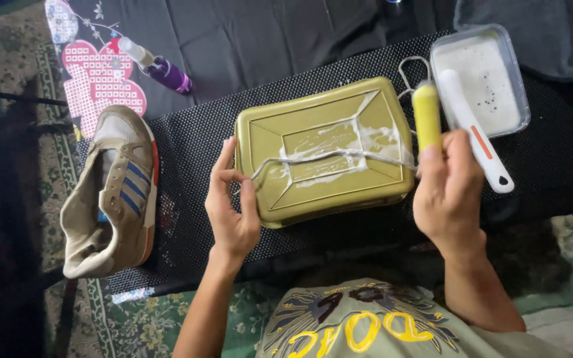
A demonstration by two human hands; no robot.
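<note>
The left hand (231, 202) pinches one end of a white shoelace (339, 154) between thumb and fingers, just at the left edge of an olive-green metal tray (266, 132) that lies upside down on a black mesh mat (193, 152). The lace is stretched across the bottom of the tray, through a patch of white foam (373, 136). The right hand (447, 192) is closed around a brush with a yellow handle (426, 116), and the handle points away from the person; the bristle end is hidden under the hand, so I cannot tell if it touches the lace.

Just beside the yellow handle lies a second brush with a white handle (472, 129), resting on the rim of a clear plastic container (515, 73) that holds soapy white water. To the left of the mat, a beige sneaker with blue stripes (117, 192) lies without its lace. Behind it, a small spray bottle with a purple body (160, 66) lies on dark cloth.
</note>
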